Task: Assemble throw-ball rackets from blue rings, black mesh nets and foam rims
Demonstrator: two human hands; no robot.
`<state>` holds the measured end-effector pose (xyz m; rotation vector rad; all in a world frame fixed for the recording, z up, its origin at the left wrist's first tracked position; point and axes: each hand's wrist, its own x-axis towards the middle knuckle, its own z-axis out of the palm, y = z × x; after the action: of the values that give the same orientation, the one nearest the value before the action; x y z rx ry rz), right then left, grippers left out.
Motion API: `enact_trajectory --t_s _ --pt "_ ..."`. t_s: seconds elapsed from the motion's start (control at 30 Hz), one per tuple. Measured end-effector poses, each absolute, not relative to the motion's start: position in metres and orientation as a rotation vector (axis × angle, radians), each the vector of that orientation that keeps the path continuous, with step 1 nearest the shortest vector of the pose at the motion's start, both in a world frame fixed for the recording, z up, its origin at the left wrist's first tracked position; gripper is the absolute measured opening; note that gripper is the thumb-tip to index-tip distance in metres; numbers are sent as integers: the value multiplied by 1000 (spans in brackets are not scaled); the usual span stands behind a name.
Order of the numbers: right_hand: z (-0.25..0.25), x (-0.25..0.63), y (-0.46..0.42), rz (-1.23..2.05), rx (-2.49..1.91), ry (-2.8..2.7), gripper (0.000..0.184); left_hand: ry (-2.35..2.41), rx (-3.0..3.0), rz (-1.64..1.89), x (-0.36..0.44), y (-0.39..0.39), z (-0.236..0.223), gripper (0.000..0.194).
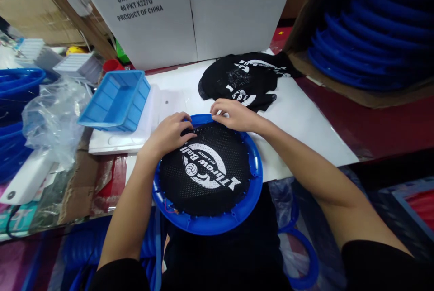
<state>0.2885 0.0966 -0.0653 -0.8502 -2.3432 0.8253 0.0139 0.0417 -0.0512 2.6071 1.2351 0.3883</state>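
A round blue plastic ring with black mesh cloth stretched across it lies in front of me, its near side over my lap. White "Throw Ball" lettering shows on the cloth. At the ring's far left edge, my left hand rests with its fingers apart, touching the cloth and rim. My right hand is at the far rim, thumb and forefinger pinched together. Whatever lies between those fingertips is too small to make out. Just beyond it are loose black printed mesh cloths in a pile.
Left of the ring stands a light blue plastic bin on a white pad. A white carton closes off the back. Stacked blue plastic parts fill a cardboard box at right. Clear plastic bags and a white device lie far left.
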Motion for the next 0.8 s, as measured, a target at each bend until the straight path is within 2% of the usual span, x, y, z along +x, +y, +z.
enact_trajectory --t_s 0.13,0.27,0.4,0.8 --pt "-69 282 91 709 -697 -2415 19 1255 2387 532 14 43 -49 3" --pt "-73 279 91 731 -696 -2538 28 1287 2297 634 12 45 -44 7" --pt "-69 275 90 724 -733 -2515 22 1345 2245 683 11 47 -44 10" --pt "-71 266 96 797 -962 -2366 20 1346 1970 743 7 63 -55 12"
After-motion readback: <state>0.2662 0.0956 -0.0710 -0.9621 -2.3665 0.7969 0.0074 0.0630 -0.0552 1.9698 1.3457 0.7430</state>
